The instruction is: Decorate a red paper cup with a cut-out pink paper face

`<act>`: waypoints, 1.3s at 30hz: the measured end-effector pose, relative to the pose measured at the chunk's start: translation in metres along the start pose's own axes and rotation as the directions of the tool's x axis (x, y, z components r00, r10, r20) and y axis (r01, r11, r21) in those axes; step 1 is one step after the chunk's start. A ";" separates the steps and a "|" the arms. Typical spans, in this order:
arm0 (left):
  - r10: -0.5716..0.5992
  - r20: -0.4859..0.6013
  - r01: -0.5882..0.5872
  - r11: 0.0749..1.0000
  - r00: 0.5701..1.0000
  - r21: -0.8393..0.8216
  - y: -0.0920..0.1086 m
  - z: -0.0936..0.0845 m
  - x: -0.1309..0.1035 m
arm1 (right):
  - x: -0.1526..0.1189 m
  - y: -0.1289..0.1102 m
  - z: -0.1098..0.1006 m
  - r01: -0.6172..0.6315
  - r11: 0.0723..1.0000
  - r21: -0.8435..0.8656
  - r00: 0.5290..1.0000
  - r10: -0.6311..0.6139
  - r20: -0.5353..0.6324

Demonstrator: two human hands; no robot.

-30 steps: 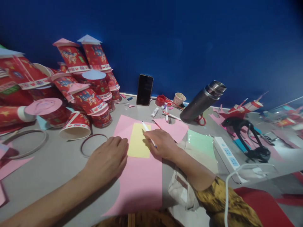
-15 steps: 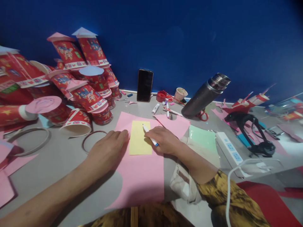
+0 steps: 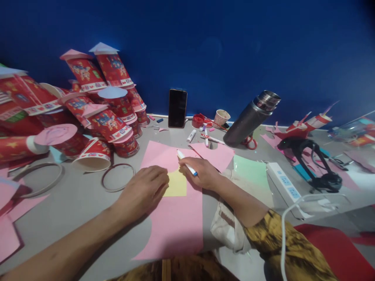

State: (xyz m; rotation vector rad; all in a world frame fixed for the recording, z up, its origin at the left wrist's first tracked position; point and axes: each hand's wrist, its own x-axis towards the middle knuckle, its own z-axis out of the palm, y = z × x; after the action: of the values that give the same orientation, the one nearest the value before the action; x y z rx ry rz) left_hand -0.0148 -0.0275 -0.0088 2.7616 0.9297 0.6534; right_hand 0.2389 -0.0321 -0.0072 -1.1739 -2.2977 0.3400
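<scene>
Blue wall (image 3: 222,47), beyond both hands; before it, a grey bench (image 3: 79,195) extends around the left grip (image 3: 149,187) and the right grip (image 3: 202,171). Pink paper (image 3: 178,226) lies beneath the grips and reaches toward the body. Green paper (image 3: 253,169) lies to the right of the right grip, with a white power strip (image 3: 283,181) farther right. A phone (image 3: 177,109) stands upright beyond the grips, near the wall.

Containers: red cups (image 3: 108,123) are piled beyond and to the left of the left grip, several topped with pink or pale blue paper. A dark bottle (image 3: 247,123), metal at its mouth, appears tilted beyond and to the right of the right grip. A small pale cup (image 3: 220,119) is just left of the bottle, its contents too small to tell.

Hands: the forearms converge on the paper. The left grip is palm down, fingers together and bent, overlapping the left part of the yellow paper (image 3: 177,187), whose lower part shows between the grips; whether it pinches anything cannot be told. The right grip is closed around a white pen (image 3: 190,167), blue at its near end, tip pointing away and leftward.
</scene>
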 end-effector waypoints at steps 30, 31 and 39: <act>0.090 0.025 -0.093 0.985 0.996 0.143 0.010 0.025 -0.023 | 0.004 0.015 -0.011 -0.226 0.892 0.390 0.817 0.392 -0.423; 0.094 0.022 -0.096 0.985 0.995 0.146 0.010 0.024 -0.022 | 0.004 0.014 -0.010 -0.250 0.871 0.423 0.809 0.428 -0.403; 0.040 0.006 -0.041 0.991 0.999 0.125 0.013 0.027 -0.021 | 0.003 -0.003 0.001 -0.298 0.820 0.489 0.848 0.462 -0.259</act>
State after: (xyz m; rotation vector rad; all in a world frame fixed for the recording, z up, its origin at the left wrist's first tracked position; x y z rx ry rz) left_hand -0.0105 -0.0509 -0.0363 2.8975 0.9469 0.6161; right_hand 0.2352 -0.0309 -0.0054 -1.3288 -1.5400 0.6806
